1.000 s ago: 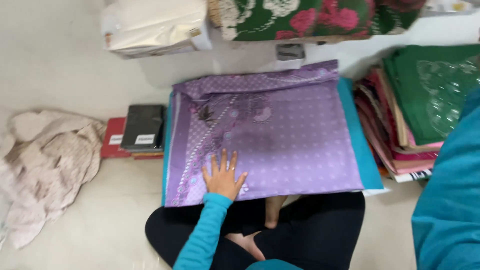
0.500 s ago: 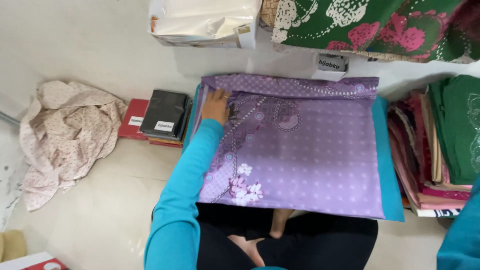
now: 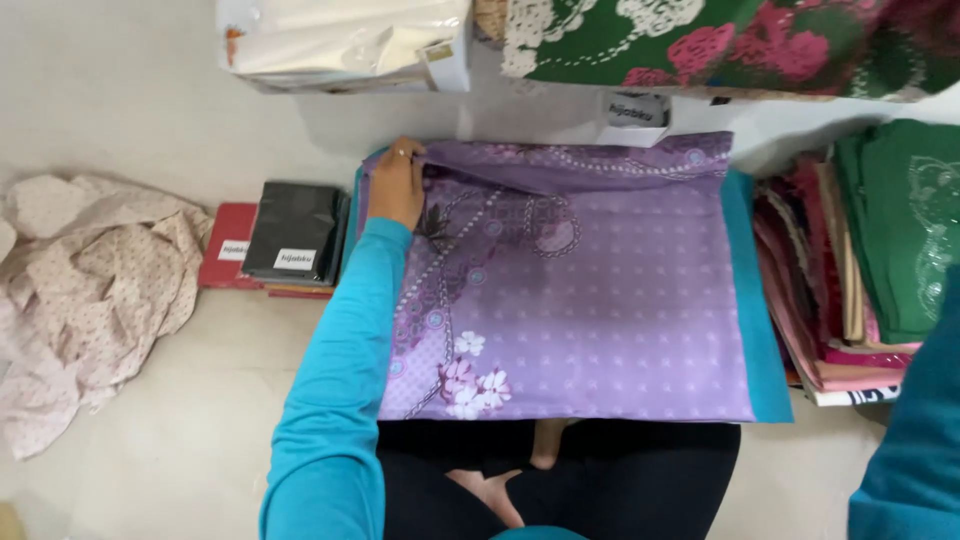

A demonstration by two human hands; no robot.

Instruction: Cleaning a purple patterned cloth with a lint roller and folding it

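the left hand (image 3: pixel 398 185) reaches out in a teal sleeve to the far left corner of the purple cloth (image 3: pixel 590 300), its fingers (image 3: pixel 408 152) closed on the folded top edge there, pinching the fabric. the cloth lies flat on the floor (image 3: pixel 140 80) right in front of the person's crossed legs (image 3: pixel 560 480), spread over a teal cloth (image 3: pixel 750 300) that shows along its right side and at the left edge. white flowers are printed near its near left corner. the right hand is out of view; only a teal sleeve shows at the right edge. just left of the cloth sits a black packet (image 3: pixel 295 232) on a red one (image 3: pixel 228 246), and farther left a crumpled pale floral cloth (image 3: pixel 90 290). a stack of folded cloths (image 3: pixel 860 260) stands to the right, a white bag (image 3: pixel 340 40) and a green floral cloth (image 3: pixel 730 45) beyond.
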